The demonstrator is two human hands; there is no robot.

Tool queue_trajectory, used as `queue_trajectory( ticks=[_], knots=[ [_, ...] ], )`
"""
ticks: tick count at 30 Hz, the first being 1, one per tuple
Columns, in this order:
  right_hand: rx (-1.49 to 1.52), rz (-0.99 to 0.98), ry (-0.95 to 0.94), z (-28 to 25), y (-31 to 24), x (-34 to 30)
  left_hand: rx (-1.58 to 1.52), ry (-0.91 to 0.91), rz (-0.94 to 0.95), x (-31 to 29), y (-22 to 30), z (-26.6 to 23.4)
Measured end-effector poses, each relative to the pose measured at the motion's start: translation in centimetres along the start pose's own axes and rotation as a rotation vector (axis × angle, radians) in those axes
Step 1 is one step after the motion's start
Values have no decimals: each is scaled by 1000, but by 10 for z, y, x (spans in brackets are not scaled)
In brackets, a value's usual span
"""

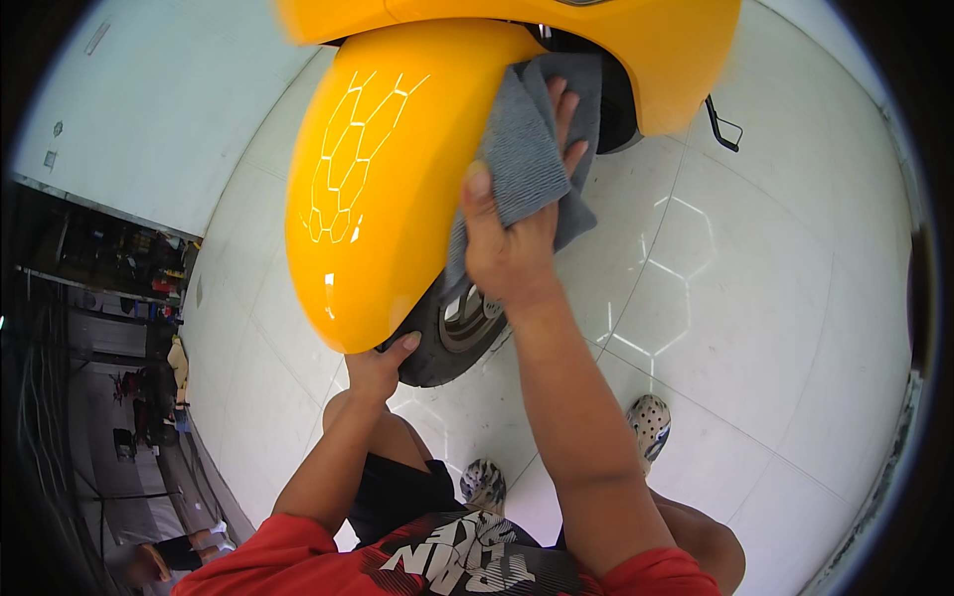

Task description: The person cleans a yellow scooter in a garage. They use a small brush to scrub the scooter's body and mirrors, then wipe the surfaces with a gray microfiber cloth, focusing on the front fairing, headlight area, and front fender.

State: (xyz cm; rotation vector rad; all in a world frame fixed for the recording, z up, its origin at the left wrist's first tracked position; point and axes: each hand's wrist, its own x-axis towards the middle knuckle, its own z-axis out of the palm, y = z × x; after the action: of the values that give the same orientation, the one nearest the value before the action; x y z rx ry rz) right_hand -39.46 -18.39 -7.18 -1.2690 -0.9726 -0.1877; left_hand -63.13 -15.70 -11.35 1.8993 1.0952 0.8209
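Note:
A glossy yellow front fender [397, 169] of a scooter fills the upper middle, arching over a black tire [427, 350]. My right hand [515, 246] presses a grey cloth [525, 139] against the fender's right side. Part of the cloth is folded over the palm, with the thumb and fingertips showing. Below, my left hand [374, 372] grips the fender's lower tip beside the tire. Its thumb shows, while the other fingers are hidden beneath the fender.
Yellow scooter bodywork [686, 60] extends above, with a black lever-like part [723, 127] at its right. Light floor tiles [755, 298] surround the wheel. My patterned clogs [649, 425] stand below. Dark shelving [109, 258] lines the left, and another person [179, 554] is at the lower left.

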Motion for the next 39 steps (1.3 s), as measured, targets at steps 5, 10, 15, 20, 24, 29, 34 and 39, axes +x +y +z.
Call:
queue_trajectory(
  ticks=[5, 10, 15, 20, 24, 29, 34, 39],
  knots=[
    [138, -111, -323, 2, -90, -56, -536, -28, -183, -4, -41, -4],
    [-95, -160, -214, -7, -8, -32, -381, -7, -101, -8, -38, -3],
    [-15, 189, 35, -19, 71, 0, 38, 49, -36, -11, -1, 7],
    [177, -11, -14, 10, -42, -75, 36, 18, -20, -11, 2, 11],
    [-153, -268, -246, -15, -42, -44, 68, 33, -5, -9, -1, 13],
    [-13, 15, -231, -34, 13, 38, 53, -12, -51, -11, 6, 22],
    [-243, -132, -336, -18, -55, -20, 164, -3, -87, -14, 11, 22],
    [-481, -385, -716, -7, -112, -92, -387, 66, -240, -11, 3, 27]
  ],
)
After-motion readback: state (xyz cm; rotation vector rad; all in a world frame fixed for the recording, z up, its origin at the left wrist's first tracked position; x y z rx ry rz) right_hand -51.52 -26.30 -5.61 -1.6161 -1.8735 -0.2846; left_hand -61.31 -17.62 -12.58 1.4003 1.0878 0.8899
